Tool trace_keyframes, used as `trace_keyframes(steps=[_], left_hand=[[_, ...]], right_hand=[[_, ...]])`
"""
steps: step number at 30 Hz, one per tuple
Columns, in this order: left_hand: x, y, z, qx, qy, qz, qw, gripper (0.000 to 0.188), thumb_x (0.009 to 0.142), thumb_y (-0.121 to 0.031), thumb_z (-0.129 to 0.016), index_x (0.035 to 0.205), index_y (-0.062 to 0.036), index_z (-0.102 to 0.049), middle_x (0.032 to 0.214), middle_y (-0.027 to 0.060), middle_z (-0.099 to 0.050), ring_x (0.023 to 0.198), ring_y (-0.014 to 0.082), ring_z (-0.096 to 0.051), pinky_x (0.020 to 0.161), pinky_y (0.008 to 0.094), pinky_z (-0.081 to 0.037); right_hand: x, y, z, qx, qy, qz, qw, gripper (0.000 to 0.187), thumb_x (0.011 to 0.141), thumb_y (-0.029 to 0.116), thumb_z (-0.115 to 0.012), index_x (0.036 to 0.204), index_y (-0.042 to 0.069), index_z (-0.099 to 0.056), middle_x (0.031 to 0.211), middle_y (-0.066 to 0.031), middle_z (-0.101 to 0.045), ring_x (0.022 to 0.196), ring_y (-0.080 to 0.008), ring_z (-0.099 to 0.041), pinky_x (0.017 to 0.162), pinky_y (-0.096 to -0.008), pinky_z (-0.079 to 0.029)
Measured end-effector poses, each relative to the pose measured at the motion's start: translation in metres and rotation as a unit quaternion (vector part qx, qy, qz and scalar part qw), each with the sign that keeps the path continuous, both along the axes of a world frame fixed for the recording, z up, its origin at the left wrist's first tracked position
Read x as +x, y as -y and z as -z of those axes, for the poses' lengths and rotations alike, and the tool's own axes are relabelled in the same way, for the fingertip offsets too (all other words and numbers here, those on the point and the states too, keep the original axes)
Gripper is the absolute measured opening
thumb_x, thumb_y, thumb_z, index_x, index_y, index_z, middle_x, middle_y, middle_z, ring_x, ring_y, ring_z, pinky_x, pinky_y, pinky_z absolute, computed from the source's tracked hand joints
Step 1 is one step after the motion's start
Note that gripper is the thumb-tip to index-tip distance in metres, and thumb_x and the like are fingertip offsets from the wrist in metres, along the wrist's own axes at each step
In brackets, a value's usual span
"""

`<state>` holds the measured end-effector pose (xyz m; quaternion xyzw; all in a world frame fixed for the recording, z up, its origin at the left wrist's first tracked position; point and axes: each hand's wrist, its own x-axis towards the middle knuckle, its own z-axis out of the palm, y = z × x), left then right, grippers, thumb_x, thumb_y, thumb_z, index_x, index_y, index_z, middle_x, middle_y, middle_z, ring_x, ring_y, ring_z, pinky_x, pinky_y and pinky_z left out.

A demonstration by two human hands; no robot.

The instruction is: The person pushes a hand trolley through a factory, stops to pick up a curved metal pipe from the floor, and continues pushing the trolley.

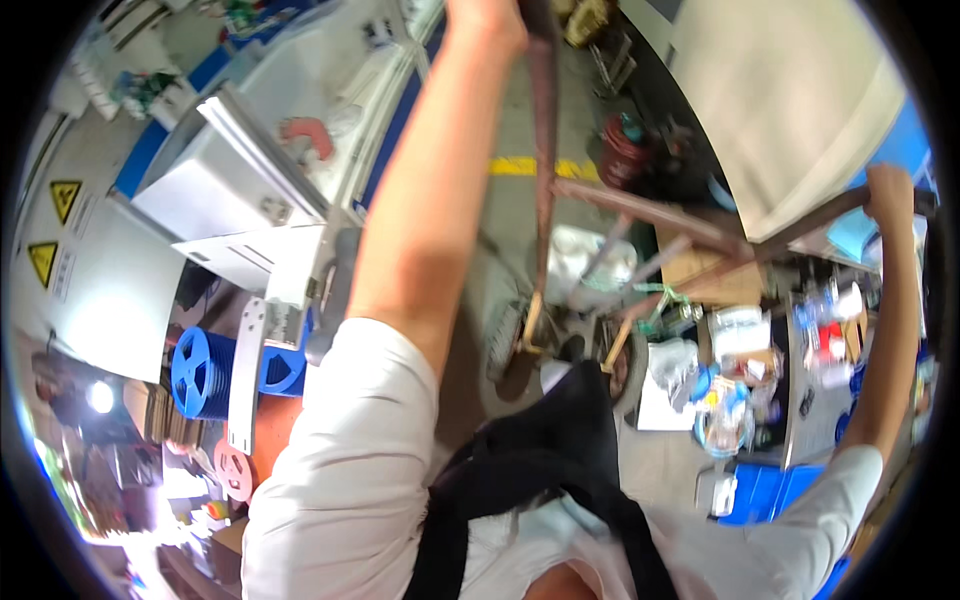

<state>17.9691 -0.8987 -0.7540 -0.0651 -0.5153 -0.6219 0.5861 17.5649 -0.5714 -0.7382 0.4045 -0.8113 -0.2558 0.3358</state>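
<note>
My right hand (888, 195) clasps the metal frame (543, 110) at its right end, likely for steadiness; how my left hand (487, 22) grips, I can't tell.

Grey floor (512, 230) marked with a yellow stripe (513, 167), white cabinet (115, 290) bearing warning triangles (65, 200) left of the stripe, blurred beige panel (785, 95) right of it, cluttered grey table (806, 436) lower right of it, glaring lamp (100, 397) far lower left of it.
</note>
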Motion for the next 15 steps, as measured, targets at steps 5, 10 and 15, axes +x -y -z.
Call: trace_keyframes(steps=[5, 10, 15], left_hand=[[-0.012, 0.013, -0.003, 0.061, 0.026, -0.040, 0.997, 0.054, 0.095, -0.042, -0.025, 0.077, -0.0050, -0.060, 0.057, 0.0074, -0.057, 0.052, 0.0177, -0.053, 0.052, 0.0281, -0.043], [-0.053, 0.026, 0.003, 0.064, -0.022, -0.034, 0.997, 0.057, 0.095, -0.039, -0.025, 0.077, 0.0029, -0.059, 0.062, 0.0128, -0.058, 0.044, 0.0187, -0.053, 0.043, 0.0321, -0.043], [-0.084, 0.052, 0.003, 0.034, -0.048, -0.026, 0.998, 0.057, 0.099, -0.042, -0.025, 0.074, -0.0010, -0.056, 0.056, 0.0098, -0.056, 0.044, 0.0173, -0.053, 0.042, 0.0292, -0.043]], right_hand=[[-0.049, 0.031, 0.006, 0.016, -0.198, -0.061, 0.978, 0.010, 0.073, 0.003, -0.058, 0.069, 0.012, -0.062, 0.073, -0.0094, -0.063, 0.077, -0.0253, -0.062, 0.082, -0.0385, -0.041], [-0.167, 0.069, 0.024, -0.053, -0.204, -0.068, 0.975, 0.016, 0.078, 0.003, -0.049, 0.070, 0.007, -0.062, 0.070, -0.0125, -0.059, 0.077, -0.0274, -0.060, 0.105, -0.0456, -0.032], [-0.239, 0.123, 0.037, -0.025, -0.235, 0.046, 0.970, 0.020, 0.083, 0.007, -0.046, 0.071, 0.011, -0.062, 0.072, -0.0074, -0.060, 0.080, -0.0219, -0.060, 0.109, -0.0428, -0.028]])
